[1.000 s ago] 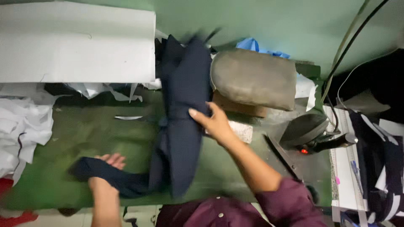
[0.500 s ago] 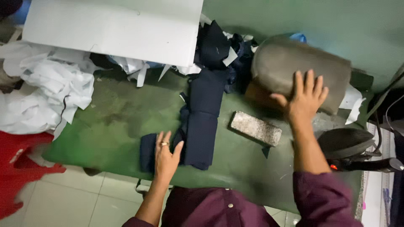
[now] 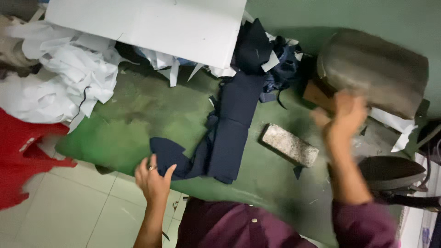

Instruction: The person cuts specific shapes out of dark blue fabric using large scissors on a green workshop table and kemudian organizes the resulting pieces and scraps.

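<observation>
A folded navy cloth piece (image 3: 232,128) lies lengthwise on the green padded table (image 3: 138,119). My left hand (image 3: 153,179) is at the table's near edge, fingers spread, touching the cloth's lower left flap. My right hand (image 3: 347,115) is blurred and raised over the right side of the table, just in front of a grey curved pressing form (image 3: 374,69). It holds nothing that I can see. A grey rectangular block (image 3: 289,144) lies between the cloth and my right forearm.
A white board (image 3: 151,23) leans over the table's back edge, with dark navy pieces (image 3: 257,46) piled beside it. White fabric scraps (image 3: 59,82) heap at the left, red cloth (image 3: 23,156) below them. An iron (image 3: 395,172) sits at the right.
My right hand has dropped from the top of the grey form toward the table. My left hand has slid down to the cloth's lower flap. The view has shifted slightly.
</observation>
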